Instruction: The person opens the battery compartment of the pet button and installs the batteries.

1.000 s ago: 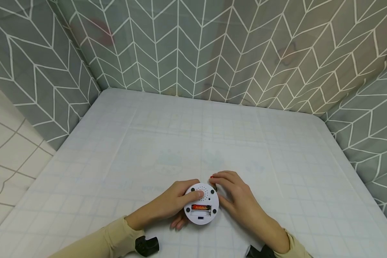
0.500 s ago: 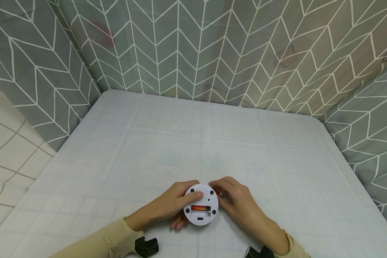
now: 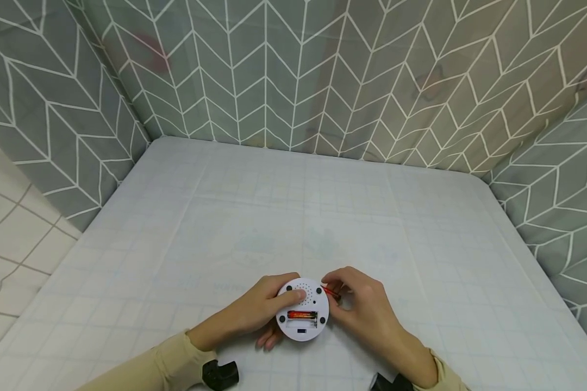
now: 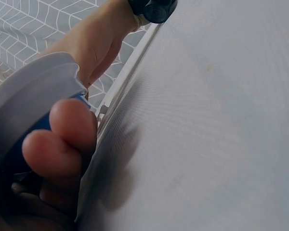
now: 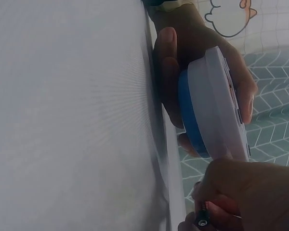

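Clamped in left hand: round device; pinched in right hand: loose battery

At lower left, tan sleeve plus black wrist camera. Next, holding white device over white table, thumb across perforated face, fingers curled under blue side. Facing up: battery compartment with seated red battery, small dark rectangle below. Just beside right rim, gripping loose battery between thumb and fingers.
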{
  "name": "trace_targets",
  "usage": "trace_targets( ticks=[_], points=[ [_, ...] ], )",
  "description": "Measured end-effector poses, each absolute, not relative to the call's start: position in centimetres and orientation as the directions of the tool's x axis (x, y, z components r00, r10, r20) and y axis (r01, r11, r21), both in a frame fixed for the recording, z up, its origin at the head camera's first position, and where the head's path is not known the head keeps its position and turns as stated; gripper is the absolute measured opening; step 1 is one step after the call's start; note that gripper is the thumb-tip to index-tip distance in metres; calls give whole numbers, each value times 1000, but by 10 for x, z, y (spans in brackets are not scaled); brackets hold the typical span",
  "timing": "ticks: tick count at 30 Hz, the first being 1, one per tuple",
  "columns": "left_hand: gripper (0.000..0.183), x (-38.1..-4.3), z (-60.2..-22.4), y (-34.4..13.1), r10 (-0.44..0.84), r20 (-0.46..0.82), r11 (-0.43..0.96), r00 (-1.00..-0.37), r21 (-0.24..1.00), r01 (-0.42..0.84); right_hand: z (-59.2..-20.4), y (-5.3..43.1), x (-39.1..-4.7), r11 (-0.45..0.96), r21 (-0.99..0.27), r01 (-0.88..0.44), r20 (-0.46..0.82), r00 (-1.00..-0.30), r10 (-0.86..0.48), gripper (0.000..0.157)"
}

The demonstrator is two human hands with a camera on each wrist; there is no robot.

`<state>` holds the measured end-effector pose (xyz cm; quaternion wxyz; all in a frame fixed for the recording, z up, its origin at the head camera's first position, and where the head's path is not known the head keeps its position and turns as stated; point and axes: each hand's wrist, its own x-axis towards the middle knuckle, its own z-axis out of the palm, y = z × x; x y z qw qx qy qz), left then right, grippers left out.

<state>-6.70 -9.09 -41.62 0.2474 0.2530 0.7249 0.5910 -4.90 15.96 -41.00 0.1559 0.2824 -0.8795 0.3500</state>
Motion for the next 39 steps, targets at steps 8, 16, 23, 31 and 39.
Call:
trace_targets(
  ticks=[8,16,23,31,39],
  points=[
    [23,-66,-414,-91,676,-82,153,-732,988,30,-405,160,-49,539,-608,-584,548,-799,-248,32],
    [23,-67,-415,-91,672,-66,157,-737,986,55,-401,158,-50,404,-545,-735,704,-662,-255,33],
    [22,-69,-419,-91,661,-35,179,-750,978,112,-400,156,-49,265,-511,-818,741,-575,-347,15],
    [23,-67,-416,-91,665,-13,162,-747,979,127,-396,151,-50,175,-457,-872,771,-487,-410,10],
    [24,-64,-414,-90,701,-39,98,-712,994,42,-391,148,-49,111,-409,-906,785,-412,-464,6]
  ],
)
